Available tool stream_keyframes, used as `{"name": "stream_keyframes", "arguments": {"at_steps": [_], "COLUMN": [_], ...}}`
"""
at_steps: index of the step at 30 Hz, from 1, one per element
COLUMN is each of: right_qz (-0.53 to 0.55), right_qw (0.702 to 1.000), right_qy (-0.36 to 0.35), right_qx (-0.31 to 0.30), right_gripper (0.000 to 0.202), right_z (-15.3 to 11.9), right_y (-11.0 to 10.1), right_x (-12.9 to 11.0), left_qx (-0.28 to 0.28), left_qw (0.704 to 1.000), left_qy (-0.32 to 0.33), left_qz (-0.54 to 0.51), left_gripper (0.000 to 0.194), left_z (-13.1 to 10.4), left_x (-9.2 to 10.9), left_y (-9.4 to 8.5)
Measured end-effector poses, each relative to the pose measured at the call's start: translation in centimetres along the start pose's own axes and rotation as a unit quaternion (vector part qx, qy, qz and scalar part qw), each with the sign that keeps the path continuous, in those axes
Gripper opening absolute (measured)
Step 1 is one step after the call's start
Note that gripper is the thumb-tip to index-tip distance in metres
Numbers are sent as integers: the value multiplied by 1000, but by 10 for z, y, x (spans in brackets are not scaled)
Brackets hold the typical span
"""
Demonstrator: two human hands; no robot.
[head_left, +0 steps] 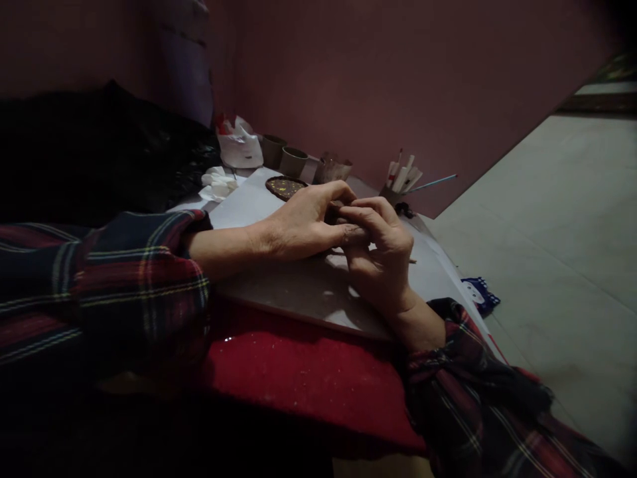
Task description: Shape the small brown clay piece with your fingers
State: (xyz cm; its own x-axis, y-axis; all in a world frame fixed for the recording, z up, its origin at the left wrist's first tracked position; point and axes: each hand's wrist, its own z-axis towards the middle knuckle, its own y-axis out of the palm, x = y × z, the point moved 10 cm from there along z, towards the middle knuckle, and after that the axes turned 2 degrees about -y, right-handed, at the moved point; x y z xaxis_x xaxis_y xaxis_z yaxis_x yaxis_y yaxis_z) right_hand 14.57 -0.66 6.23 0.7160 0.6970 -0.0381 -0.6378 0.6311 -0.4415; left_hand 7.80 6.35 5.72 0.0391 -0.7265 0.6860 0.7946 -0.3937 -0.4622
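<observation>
My left hand [303, 222] and my right hand [381, 249] meet above a pale board [279, 292]. Their fingers are curled together around a small brown piece [335, 211]. Most of that piece is hidden by the fingers, so its kind and shape do not show. Brown smudges mark the fingertips. Just behind my left hand lies a round dark brown disc [284, 187] with yellow specks on its face. The tip of a thin stick [413, 261] shows beside my right hand.
Along the wall stand a white bag [240, 147], a grey cup [293, 161], a murky jar [332, 169] and a holder of sticks and brushes [401, 178]. Crumpled tissue [217, 184] lies at left. Red cloth [303, 378] covers the near edge; a blue packet [480, 295] is at right.
</observation>
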Motion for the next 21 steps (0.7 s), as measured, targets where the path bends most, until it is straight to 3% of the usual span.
{"name": "stream_keyframes", "arguments": {"at_steps": [21], "right_qz": [-1], "right_qw": [1000], "right_qy": [-2], "right_qx": [4], "right_gripper": [31], "right_z": [1], "right_y": [-3], "right_x": [-3], "left_qx": [4], "left_qw": [1000], "left_qy": [10], "left_qz": [-22], "left_gripper": [32], "left_z": [-1], "left_x": [1], "left_y": [-1]}}
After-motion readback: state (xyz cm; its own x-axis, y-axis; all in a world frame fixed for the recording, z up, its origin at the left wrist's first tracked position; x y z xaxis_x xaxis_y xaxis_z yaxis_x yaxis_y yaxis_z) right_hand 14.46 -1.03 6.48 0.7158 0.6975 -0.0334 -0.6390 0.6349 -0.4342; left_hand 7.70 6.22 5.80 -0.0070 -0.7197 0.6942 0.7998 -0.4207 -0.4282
